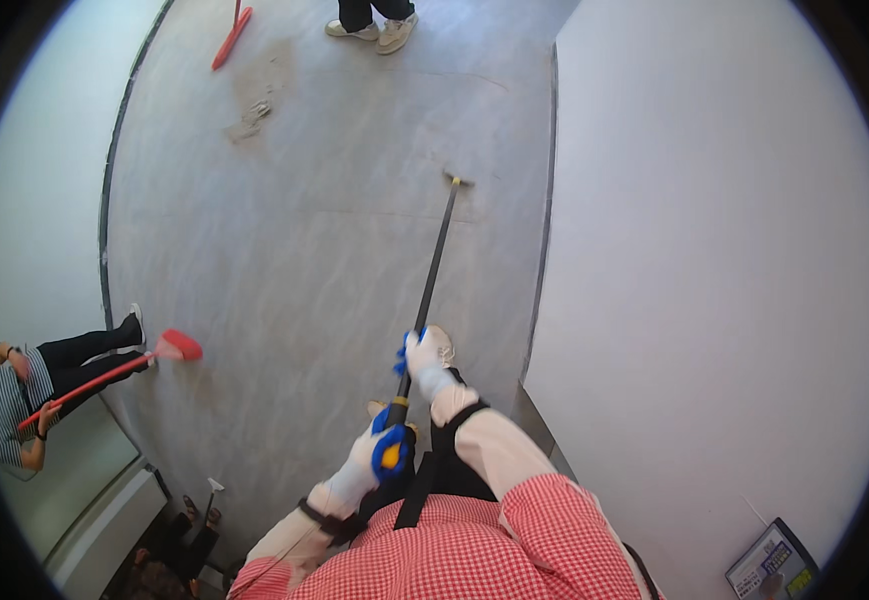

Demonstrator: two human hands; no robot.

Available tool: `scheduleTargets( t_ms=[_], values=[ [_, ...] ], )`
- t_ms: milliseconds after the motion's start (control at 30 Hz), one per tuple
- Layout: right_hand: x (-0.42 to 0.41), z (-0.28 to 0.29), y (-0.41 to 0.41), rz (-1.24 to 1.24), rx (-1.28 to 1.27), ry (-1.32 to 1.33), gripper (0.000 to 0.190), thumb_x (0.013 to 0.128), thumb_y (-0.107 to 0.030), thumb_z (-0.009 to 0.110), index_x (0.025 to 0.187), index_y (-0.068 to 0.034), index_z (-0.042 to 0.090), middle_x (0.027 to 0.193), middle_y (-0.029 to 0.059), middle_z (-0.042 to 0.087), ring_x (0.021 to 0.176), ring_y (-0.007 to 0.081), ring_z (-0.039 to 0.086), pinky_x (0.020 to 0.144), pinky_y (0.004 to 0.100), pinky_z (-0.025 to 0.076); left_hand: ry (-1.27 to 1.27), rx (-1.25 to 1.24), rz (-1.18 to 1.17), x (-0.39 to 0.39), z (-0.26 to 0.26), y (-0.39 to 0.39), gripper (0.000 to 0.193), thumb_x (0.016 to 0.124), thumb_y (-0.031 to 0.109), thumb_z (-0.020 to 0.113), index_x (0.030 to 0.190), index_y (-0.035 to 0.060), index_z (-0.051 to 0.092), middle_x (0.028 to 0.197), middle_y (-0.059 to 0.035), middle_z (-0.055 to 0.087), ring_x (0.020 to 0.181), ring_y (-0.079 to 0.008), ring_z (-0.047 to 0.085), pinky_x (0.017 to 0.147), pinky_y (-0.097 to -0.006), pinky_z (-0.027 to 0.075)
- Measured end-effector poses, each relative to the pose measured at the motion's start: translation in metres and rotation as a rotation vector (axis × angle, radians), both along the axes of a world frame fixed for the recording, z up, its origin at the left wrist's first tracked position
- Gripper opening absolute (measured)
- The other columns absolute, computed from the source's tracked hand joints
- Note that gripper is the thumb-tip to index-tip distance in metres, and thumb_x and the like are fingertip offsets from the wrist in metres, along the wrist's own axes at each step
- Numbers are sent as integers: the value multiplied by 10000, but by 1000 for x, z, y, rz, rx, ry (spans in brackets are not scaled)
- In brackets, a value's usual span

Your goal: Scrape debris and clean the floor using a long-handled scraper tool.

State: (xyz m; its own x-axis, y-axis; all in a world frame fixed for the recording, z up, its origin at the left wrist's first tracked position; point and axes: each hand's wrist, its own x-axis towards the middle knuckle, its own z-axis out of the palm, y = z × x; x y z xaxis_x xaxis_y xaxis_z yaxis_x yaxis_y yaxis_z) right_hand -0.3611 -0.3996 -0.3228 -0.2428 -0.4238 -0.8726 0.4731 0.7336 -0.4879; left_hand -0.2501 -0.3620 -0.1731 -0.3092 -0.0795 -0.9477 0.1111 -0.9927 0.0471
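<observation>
A long black pole [436, 262] of a floor scraper runs up and slightly right from my body. My left hand [379, 448], in a white and blue work glove, is closed around the yellow-ended grip at its near end. Farther along the shaft, my right hand [423, 358], gloved the same way, wraps around the pole. The tool's narrow head [458, 180] rests on the grey floor [292, 262], with a little debris beside it.
A debris pile [254, 118] lies at the upper left, near a red broom head [232, 41] and a person's shoes [397, 34]. At left a person holds a red broom [179, 345]. Another person crouches at lower left by a scraper [214, 485]. A white wall [704, 225] stands right.
</observation>
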Motion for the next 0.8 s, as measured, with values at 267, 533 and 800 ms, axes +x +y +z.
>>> scheduleTargets(
  t_ms=[267, 533, 800],
  values=[
    [17, -7, 53, -158, 50, -209, 222, 797, -220, 422, 922, -49, 357, 610, 103, 474, 419, 200, 474, 371, 330, 432, 37, -117, -253, 20, 20, 25, 395, 727, 112, 526, 1088, 111, 365, 829, -24, 466, 616, -121, 471, 532, -225, 406],
    [-24, 1, 38, -152, -6, -110, 135, 797, -212, 406, 830, -86, 372, 589, 93, 466, 399, 190, 449, 349, 349, 410, -22, -230, -328, -7, -10, 33, 424, 721, 127, 531, 1111, 169, 368, 788, -33, 463, 593, -138, 479, 486, -244, 404],
    [-82, -15, 33, -163, -51, -158, 197, 781, -241, 439, 866, -67, 400, 647, 112, 491, 469, 216, 495, 412, 362, 434, 31, -17, -24, -78, 4, 27, 320, 732, 135, 520, 1026, 161, 397, 691, -21, 445, 560, -132, 470, 415, -246, 384]
  ],
)
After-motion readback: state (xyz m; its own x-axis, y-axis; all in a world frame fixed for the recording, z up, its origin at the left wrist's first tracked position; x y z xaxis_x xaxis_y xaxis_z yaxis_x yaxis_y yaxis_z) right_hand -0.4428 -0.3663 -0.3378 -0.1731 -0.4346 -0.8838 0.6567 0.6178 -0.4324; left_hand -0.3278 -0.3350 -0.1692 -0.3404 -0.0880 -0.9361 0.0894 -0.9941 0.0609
